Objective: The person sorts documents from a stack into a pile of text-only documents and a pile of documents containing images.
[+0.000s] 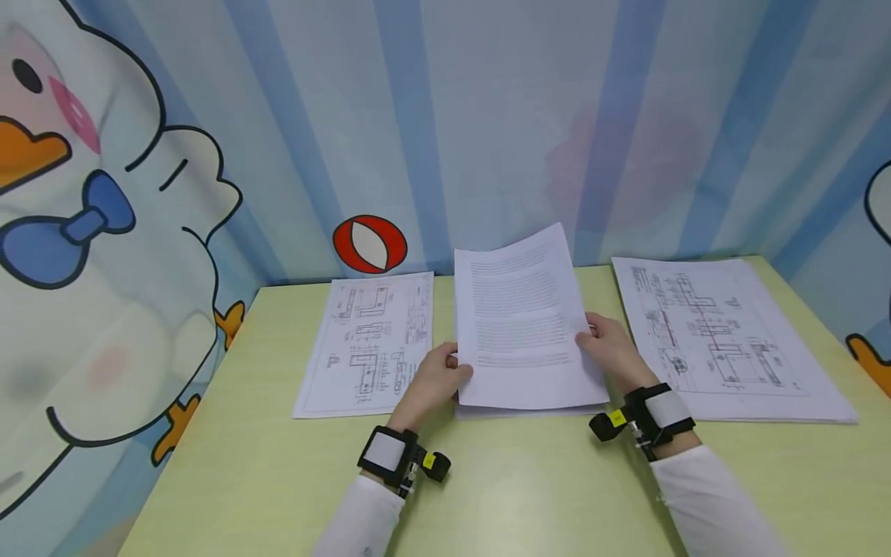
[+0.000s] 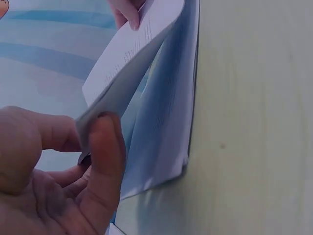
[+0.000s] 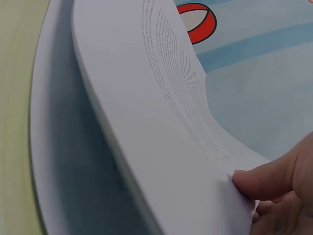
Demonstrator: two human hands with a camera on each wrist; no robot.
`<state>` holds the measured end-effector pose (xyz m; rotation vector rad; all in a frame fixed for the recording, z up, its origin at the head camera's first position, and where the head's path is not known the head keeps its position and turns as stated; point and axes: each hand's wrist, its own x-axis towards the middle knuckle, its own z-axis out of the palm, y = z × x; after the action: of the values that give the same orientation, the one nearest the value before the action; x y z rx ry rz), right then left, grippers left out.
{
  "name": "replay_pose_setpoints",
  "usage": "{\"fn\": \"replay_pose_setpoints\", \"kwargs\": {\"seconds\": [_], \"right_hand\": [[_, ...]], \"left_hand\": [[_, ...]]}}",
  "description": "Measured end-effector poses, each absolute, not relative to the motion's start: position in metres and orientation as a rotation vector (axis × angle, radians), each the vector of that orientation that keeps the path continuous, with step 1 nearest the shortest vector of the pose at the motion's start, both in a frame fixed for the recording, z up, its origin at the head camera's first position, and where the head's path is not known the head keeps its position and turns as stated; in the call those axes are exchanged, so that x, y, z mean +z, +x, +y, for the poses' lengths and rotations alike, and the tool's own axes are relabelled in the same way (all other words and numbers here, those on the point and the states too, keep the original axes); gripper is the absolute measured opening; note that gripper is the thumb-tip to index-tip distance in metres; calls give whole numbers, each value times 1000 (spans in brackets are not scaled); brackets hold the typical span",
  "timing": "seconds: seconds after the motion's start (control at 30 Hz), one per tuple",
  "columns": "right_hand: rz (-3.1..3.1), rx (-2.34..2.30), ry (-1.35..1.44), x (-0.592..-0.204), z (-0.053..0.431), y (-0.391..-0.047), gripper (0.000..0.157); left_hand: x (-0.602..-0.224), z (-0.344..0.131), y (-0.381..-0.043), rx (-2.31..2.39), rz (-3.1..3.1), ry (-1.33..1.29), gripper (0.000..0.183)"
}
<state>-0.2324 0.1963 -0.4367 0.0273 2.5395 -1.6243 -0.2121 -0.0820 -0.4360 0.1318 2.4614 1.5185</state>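
Observation:
A bundle of printed text sheets (image 1: pixel 522 325) is lifted off a lower paper stack (image 1: pixel 529 412) in the middle of the table. My left hand (image 1: pixel 435 379) pinches its left edge between thumb and fingers. At the opposite edge my right hand (image 1: pixel 612 348) grips it, the thumb lying on the printed face. The left wrist view shows a gap between the raised sheets (image 2: pixel 117 78) and the stack beneath (image 2: pixel 166 132). In the right wrist view the held sheets (image 3: pixel 132 107) bow in a curve, with the right thumb (image 3: pixel 261 185) on top.
Left of the bundle lie sheets with technical drawings (image 1: pixel 372 340). A larger stack of drawings (image 1: pixel 717 333) lies on the right side of the pale yellow-green table (image 1: pixel 230 464). A striped cartoon curtain (image 1: pixel 480 116) hangs directly behind the table's back edge.

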Motion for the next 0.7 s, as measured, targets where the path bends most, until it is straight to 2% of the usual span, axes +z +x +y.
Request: {"fn": "replay_pose_setpoints", "kwargs": {"seconds": [0.2,0.47,0.7], "right_hand": [[2558,-1556,71,-445,194,-235,45],[2629,-1466,82,-449,197,-235,54],[2625,-1496,56,-443,204,-231,58]], "left_hand": [[-443,-91,-212,1446,2488,137,41],[-446,-93,-212,1380,2531,131,51],[-446,-95,-213,1297,2633,106,52]]}}
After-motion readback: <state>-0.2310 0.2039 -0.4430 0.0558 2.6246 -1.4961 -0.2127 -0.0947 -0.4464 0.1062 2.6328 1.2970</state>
